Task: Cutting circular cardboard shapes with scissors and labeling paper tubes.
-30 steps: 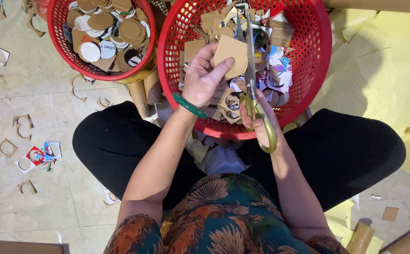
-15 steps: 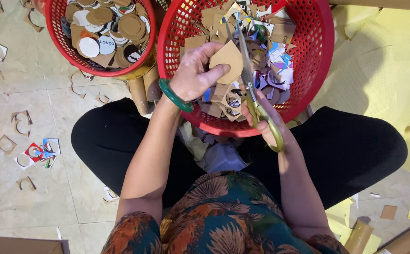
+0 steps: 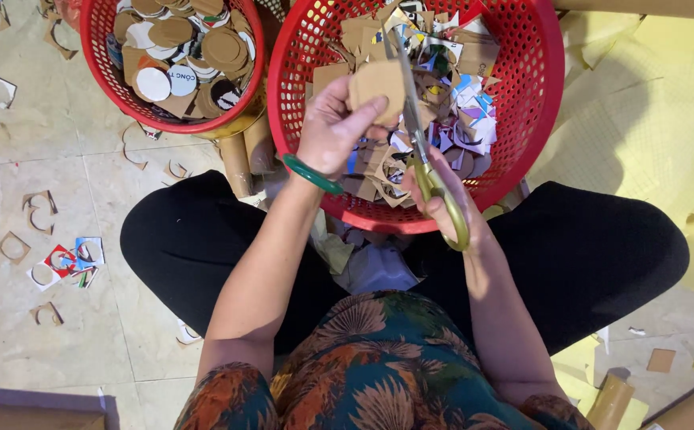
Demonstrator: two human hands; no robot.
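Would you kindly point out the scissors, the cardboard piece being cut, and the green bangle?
scissors (image 3: 441, 189): head view, on the yellow-green handle.
cardboard piece (image 3: 377, 81): head view, on its brown face.
green bangle (image 3: 312, 174): head view, on the band at the left wrist.

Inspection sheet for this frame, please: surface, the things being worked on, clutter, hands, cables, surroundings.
Surface: pale tiled floor; the person sits on it with legs spread.
Work things: brown cardboard piece held over the large red basket of offcuts; scissors with yellow-green handles, blades at the piece's edge.
Clutter: cardboard frames with round holes strewn on the floor; cardboard tubes between the baskets.
Hands: left hand, green bangle at the wrist, grips the cardboard piece; right hand holds the scissors.
Cables: nothing seen.
Surroundings: smaller red basket filled with cut discs; yellow sheets on the right.
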